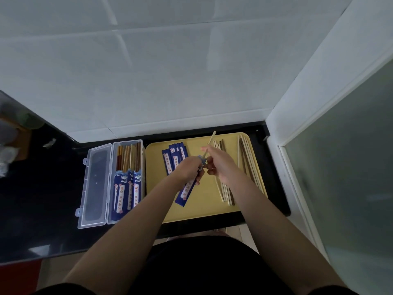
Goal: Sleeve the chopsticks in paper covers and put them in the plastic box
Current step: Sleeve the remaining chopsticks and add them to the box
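Feeding a pale chopstick (208,144), pinched in right hand (219,165), into blue paper sleeve (187,190) gripped by left hand (190,168) — a skewed entry could tear the sleeve mouth.

Clear glossy plastic box (94,184); matt paper covers (174,160); wooden chopsticks (244,158)

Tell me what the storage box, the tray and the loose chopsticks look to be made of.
Storage box: clear, glossy plastic; the dark counter shows through its open lid, which has moulded clips. Tray: pale yellow, matte and even in colour, probably plastic or melamine; I cannot tell which. Loose chopsticks: pale and dark brown sticks with a dull finish, probably bamboo or wood.
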The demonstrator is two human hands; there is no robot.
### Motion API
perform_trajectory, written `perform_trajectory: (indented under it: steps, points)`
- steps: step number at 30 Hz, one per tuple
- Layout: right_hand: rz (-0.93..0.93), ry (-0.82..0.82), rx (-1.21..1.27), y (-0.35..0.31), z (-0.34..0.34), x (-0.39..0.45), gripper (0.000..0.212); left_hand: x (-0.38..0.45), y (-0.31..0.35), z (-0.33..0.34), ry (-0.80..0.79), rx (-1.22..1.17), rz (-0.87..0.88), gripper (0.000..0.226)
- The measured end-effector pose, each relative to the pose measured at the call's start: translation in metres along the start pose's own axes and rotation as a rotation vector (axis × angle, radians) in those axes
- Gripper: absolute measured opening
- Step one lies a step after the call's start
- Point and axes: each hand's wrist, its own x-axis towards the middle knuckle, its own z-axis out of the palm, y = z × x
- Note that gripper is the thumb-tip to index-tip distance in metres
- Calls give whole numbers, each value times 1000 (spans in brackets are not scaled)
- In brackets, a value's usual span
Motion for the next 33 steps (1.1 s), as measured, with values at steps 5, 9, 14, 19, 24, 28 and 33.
perform_trajectory:
  steps: [5, 9, 14, 19, 24, 28, 33]
  points:
    - [-26, 215, -604, 35, -14, 26, 20, 4, -12, -10, 61, -136, -21, 13]
    - [19, 194, -939, 66, -11, 33, 22, 6, -29, -18, 153, -247, -74, 17]
    - [-29, 204, -1046, 76, 0, 31, 22, 5, -40, -21, 202, -302, -112, 14]
    - [12, 175, -706, 70, -1, 29, 10, 3, -46, -23, 218, -329, -123, 14]
    - [-41, -44, -157, 37, -15, 2, 17, 3, -48, -24, 175, -295, -37, 18]
    - [-90, -194, -67, 21, -24, -12, 21, 1, -41, -19, 139, -332, -11, 15]
    - [-146, -223, -5, 11, -30, -22, 35, -1, -33, -15, 157, -486, -73, 15]
